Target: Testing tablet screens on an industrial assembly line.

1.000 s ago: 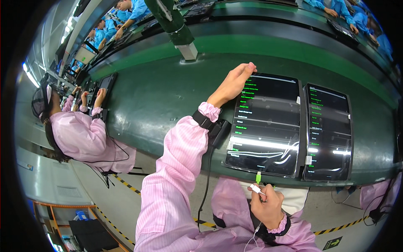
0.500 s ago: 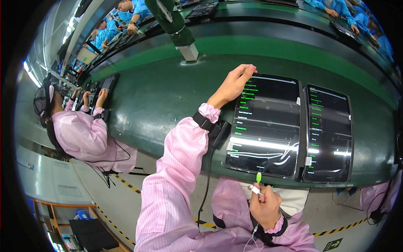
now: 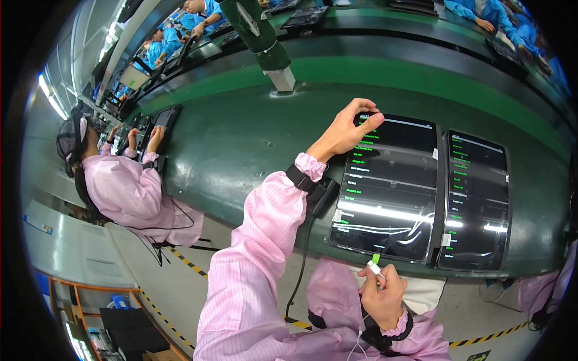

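A large tablet [image 3: 388, 186] lies on the green bench, its lit black screen listing lines of green and white text. At its far left corner my left hand [image 3: 349, 129] grips the edge, thumb over the screen and fingers bent around the corner. A small green plug [image 3: 376, 258] sticks out of the tablet's near edge. Just below it, my right hand [image 3: 383, 296] is closed on a white cable plug [image 3: 374, 267], which looks close against the green plug; whether they are joined I cannot tell. A thin white cable [image 3: 359, 337] trails down beside my right wrist.
A second lit tablet [image 3: 475, 201] lies right beside the first. A black box [image 3: 323, 197] with a cord sits by my left wrist. A green post [image 3: 256, 36] stands at the back. To the left, a co-worker in pink [image 3: 123, 180] handles devices; people in blue work beyond.
My left thumb has come down over the tablet's corner. My right hand has brought the white plug up closer to the green plug. The whole view has shifted slightly.
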A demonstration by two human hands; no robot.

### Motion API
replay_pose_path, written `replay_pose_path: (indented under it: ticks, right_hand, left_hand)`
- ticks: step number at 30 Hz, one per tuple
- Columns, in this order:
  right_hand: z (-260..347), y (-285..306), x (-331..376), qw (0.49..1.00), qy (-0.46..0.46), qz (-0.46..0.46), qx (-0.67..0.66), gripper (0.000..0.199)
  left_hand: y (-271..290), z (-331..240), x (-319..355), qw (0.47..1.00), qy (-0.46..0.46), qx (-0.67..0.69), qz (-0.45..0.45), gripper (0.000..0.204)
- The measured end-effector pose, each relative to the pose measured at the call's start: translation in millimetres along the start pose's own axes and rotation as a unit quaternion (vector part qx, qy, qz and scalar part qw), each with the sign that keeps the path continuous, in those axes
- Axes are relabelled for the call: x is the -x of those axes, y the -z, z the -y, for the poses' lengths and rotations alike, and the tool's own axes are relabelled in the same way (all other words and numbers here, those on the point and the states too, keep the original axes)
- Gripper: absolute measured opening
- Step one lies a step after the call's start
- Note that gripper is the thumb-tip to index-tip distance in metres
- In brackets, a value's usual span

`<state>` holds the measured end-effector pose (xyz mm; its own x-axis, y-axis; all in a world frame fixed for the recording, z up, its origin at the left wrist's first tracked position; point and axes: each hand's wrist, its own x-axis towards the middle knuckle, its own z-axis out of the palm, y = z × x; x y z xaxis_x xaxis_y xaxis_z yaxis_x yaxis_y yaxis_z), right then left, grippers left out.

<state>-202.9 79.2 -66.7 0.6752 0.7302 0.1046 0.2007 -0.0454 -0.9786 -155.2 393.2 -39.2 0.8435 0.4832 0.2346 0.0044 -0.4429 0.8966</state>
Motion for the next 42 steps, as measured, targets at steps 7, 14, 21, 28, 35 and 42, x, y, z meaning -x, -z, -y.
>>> replay_pose_path:
  ticks: [7,14,21,28,35,42]
  right_hand:
    - [10.1,47.9,-2.1,0.994,0.067,0.035,0.077,0.018]
    - [6.2,99.7,2.2,0.996,0.002,-0.083,0.023,0.031]
    - [-0.3,122.6,5.6,0.978,-0.083,-0.189,-0.043,0.030]
    - [-10.6,159.1,16.9,0.974,-0.126,-0.182,-0.052,0.028]
    - [-19.6,175.8,22.2,0.982,-0.168,-0.069,-0.047,0.027]
    - [-22.0,173.0,14.2,0.984,-0.152,-0.074,-0.061,0.031]
  left_hand:
    - [0.0,-12.7,33.8,0.997,0.060,0.032,0.025,0.108]
    - [7.9,-14.8,62.5,0.986,0.069,0.117,0.101,0.111]
    - [1.5,-8.2,60.5,0.995,0.036,0.050,0.079,0.106]
    - [10.3,-21.4,60.5,0.987,0.119,0.105,-0.007,0.075]
    - [-17.5,-99.5,15.7,0.996,0.070,-0.024,0.044,0.070]
    - [-106.3,-126.1,-32.4,0.972,-0.034,-0.191,0.135,0.083]
